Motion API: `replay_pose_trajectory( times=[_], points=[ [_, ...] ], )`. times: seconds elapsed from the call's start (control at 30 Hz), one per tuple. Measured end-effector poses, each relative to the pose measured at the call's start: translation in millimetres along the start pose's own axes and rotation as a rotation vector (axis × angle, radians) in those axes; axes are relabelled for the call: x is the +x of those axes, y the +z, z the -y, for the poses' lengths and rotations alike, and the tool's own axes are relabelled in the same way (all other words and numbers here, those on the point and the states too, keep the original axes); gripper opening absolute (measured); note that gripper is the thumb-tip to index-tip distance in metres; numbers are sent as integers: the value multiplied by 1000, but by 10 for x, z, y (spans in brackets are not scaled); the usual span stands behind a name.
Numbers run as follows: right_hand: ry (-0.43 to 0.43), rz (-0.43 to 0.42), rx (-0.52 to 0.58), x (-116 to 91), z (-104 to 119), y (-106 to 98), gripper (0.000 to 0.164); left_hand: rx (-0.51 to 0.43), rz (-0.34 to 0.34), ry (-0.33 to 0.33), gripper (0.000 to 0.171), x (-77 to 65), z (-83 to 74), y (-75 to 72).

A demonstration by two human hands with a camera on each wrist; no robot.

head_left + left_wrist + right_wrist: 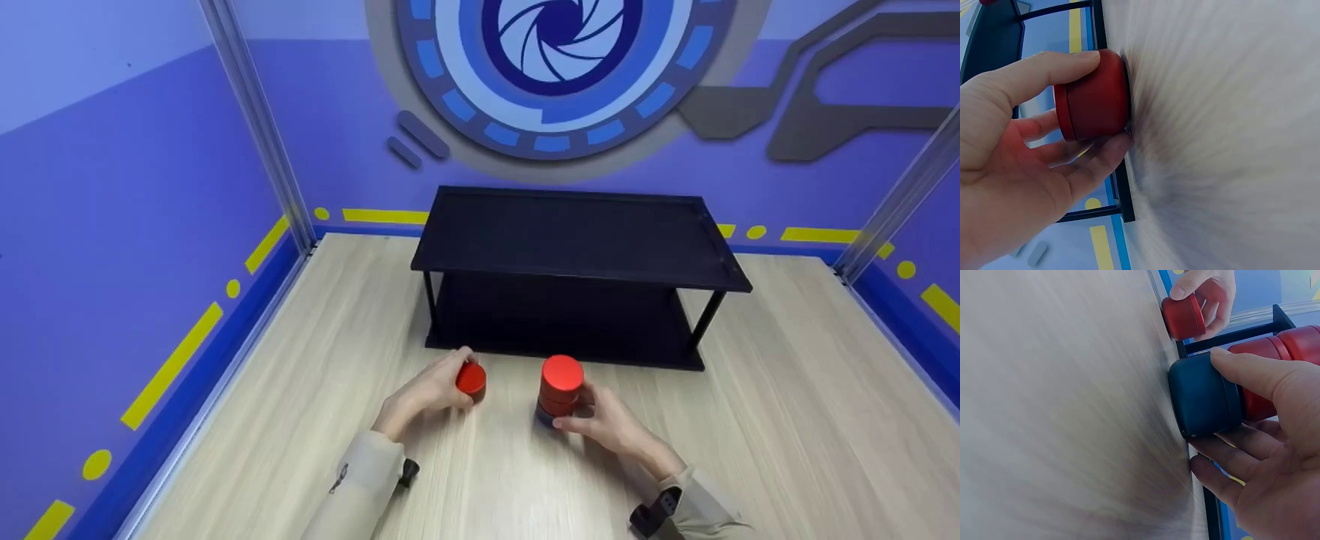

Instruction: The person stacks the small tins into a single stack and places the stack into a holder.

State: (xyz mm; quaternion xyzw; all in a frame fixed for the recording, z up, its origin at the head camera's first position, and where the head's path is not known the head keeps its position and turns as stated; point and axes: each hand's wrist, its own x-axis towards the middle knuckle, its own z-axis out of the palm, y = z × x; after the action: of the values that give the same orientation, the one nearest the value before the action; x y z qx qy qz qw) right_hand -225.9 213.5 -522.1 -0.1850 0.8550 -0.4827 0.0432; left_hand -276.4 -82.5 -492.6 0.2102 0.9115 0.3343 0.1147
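Near the front of the black shelf, my left hand (427, 388) grips a small round red lidded tin (472, 381) that stands on the table. In the left wrist view, the thumb lies along one side of this tin and the fingers curl round the other. To the right of it is an upright stack: a dark blue tin (1202, 396) at the bottom, a red tin (1257, 404) on it and another red tin (562, 373) on top. With thumb and fingers on opposite sides, my right hand (615, 421) holds the stack low, at the blue tin.
A black two-tier shelf (570, 232) stands just behind both hands, with thin posts at its corners. Light wood-grain table (795, 420) surrounds it. Blue patterned walls (150, 240) with metal corner posts close in the back and sides.
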Motion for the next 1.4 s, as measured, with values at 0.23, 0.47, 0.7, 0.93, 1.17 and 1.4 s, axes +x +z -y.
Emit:
replay_pose_trajectory(
  times=[0.23, 0.47, 0.7, 0.93, 1.17, 1.4],
  points=[
    [0, 0, 13, 4, -1, -3, 63, 15, -38, 55, 56, 9, -119, -45],
    [-13, 3, 15, 8, -12, 6, 64, 42, -61, 113, 55, 23, -289, -102],
    [-10, 5, 19, 4, -18, -4, 64, 40, -88, 168, 56, 73, -504, -164],
    [-11, 10, 33, 7, -16, 10, 66, 49, -144, 276, 55, 92, -654, -221],
    [-8, 5, 26, 9, -13, 7, 67, 21, -147, 287, 57, 83, -782, -259],
    [-2, 10, 39, 7, -21, 1, 66, -36, -153, 329, 58, 106, -900, -242]
  ],
)
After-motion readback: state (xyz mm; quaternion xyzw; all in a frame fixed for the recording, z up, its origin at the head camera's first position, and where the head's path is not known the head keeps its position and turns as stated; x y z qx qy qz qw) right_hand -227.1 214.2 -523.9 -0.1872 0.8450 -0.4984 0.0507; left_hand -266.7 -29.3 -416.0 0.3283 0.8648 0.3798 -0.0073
